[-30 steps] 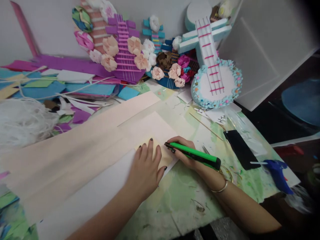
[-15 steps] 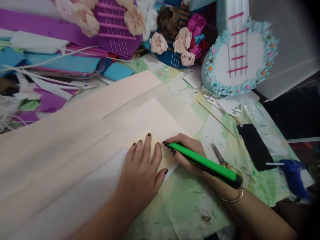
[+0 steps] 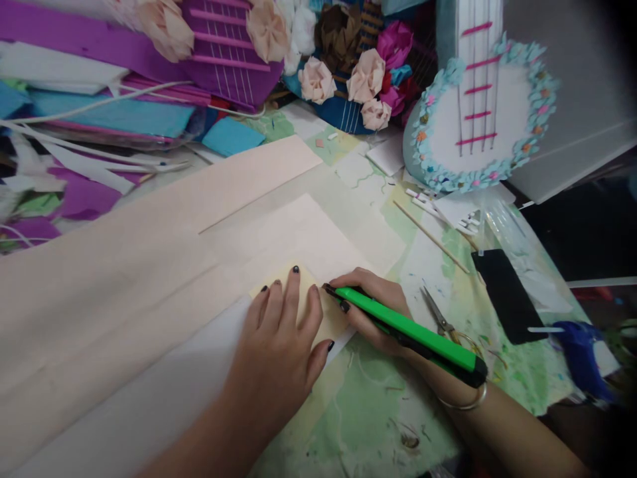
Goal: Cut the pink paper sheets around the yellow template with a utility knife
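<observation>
My right hand (image 3: 378, 309) is closed round a green utility knife (image 3: 413, 332), its dark tip resting at the edge of a small yellow sheet (image 3: 331, 318). My left hand (image 3: 279, 338) lies flat with its fingers spread, pressing that yellow sheet down. Under both is a large pale pink sheet of paper (image 3: 124, 285), with a long straight slit and a rectangular edge in its upper part. A white sheet (image 3: 164, 385) lies below my left forearm, partly covered by it. Whether the blade is cutting into the paper I cannot make out.
Scissors (image 3: 440, 315) lie right of my right hand, near a black phone-like slab (image 3: 510, 295) and a blue glue gun (image 3: 582, 352). A thin stick (image 3: 430, 236) lies behind. Decorated paper guitars (image 3: 478, 119) stand at the back, with paper scraps (image 3: 79, 186) at the left.
The view has shifted slightly. Both hands keep nearly the same place on the sheets, and the knife tip stays beside the left fingers.
</observation>
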`<state>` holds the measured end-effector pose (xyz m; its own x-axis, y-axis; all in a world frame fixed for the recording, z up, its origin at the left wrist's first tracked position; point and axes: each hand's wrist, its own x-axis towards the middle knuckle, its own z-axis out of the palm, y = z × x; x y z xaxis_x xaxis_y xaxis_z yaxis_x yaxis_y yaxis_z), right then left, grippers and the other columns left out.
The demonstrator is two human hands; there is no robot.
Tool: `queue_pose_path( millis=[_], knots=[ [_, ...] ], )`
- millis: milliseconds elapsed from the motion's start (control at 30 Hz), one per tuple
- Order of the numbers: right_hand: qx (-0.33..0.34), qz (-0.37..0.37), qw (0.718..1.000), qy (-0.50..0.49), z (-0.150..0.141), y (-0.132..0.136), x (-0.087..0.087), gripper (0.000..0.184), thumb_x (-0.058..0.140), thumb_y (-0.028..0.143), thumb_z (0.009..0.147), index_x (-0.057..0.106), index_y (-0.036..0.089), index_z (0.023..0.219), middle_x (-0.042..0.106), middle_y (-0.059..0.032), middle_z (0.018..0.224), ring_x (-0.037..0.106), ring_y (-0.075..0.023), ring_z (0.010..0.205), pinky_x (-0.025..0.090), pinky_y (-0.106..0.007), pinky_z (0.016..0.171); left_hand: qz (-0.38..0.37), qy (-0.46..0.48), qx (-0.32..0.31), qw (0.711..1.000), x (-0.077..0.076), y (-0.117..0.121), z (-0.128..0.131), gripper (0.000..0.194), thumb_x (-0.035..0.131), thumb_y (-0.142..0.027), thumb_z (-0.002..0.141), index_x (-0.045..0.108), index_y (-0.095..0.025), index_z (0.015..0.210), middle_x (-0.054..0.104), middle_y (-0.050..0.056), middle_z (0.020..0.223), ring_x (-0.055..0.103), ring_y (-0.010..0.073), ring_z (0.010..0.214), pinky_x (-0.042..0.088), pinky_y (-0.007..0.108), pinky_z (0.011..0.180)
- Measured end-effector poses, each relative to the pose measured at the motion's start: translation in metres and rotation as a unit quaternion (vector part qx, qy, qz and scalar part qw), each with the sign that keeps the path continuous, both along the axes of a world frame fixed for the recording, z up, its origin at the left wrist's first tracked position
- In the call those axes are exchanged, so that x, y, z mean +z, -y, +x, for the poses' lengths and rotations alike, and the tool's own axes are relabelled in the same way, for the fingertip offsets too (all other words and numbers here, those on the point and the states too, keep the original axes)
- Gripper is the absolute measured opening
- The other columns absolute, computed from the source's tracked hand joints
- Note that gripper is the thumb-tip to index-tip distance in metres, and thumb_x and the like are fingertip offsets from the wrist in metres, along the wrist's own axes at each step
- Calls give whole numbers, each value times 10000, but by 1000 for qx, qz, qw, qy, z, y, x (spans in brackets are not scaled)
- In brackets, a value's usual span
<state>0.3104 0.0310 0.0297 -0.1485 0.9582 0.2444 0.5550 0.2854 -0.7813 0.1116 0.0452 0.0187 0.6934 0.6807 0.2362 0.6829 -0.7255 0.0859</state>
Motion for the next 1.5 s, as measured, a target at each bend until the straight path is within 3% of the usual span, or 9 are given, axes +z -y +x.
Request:
queue_pose_path(
  millis=[333, 567, 867, 1067, 1300, 1500],
  knots=[
    [3, 19, 1000, 19, -4, -1, 0, 253, 529, 172, 825, 609, 216, 1061, 678, -53, 899, 642, -175, 811, 529, -311, 732, -4, 9, -5, 1000, 1, 0, -1, 503, 416, -384, 943, 544, -74, 1318, 433, 285, 1439, 502, 451, 1186, 424, 587, 946],
    [6, 96, 993, 66, -5, -1, -5, 273, 494, 129, 804, 612, 198, 1040, 646, -42, 813, 616, -159, 734, 518, -297, 670, -8, 9, -9, 1000, 1, -1, -2, 501, 438, -385, 943, 551, -73, 1319, 435, 283, 1442, 500, 455, 1191, 429, 579, 938],
    [2, 89, 995, 53, -5, 0, -9, 307, 507, 117, 774, 614, 193, 1051, 654, -36, 832, 633, -155, 754, 519, -285, 679, 8, 10, -8, 1000, 3, -1, -1, 493, 496, -370, 924, 591, -64, 1298, 471, 293, 1414, 528, 457, 1170, 449, 569, 924],
    [-22, 96, 994, 55, -7, 1, -4, 293, 488, 112, 755, 622, 194, 1001, 666, -37, 792, 645, -155, 697, 518, -275, 648, 6, 11, -8, 1000, 4, -2, -1, 499, 503, -375, 916, 605, -68, 1295, 479, 294, 1409, 539, 460, 1162, 456, 569, 923],
    [-4, 86, 995, 58, -6, 1, 1, 277, 499, 145, 768, 624, 181, 1012, 679, -55, 826, 652, -163, 729, 519, -276, 650, 4, 12, -8, 1000, 4, -1, -1, 492, 485, -370, 923, 613, -69, 1291, 481, 295, 1408, 544, 458, 1159, 459, 567, 923],
    [-36, 58, 997, 41, -7, 5, 3, 242, 522, 146, 762, 623, 191, 977, 685, -46, 828, 643, -156, 709, 513, -273, 655, 5, 11, -9, 1000, 4, -1, -1, 492, 487, -370, 927, 604, -69, 1297, 477, 298, 1409, 538, 458, 1165, 457, 568, 924]
  ],
)
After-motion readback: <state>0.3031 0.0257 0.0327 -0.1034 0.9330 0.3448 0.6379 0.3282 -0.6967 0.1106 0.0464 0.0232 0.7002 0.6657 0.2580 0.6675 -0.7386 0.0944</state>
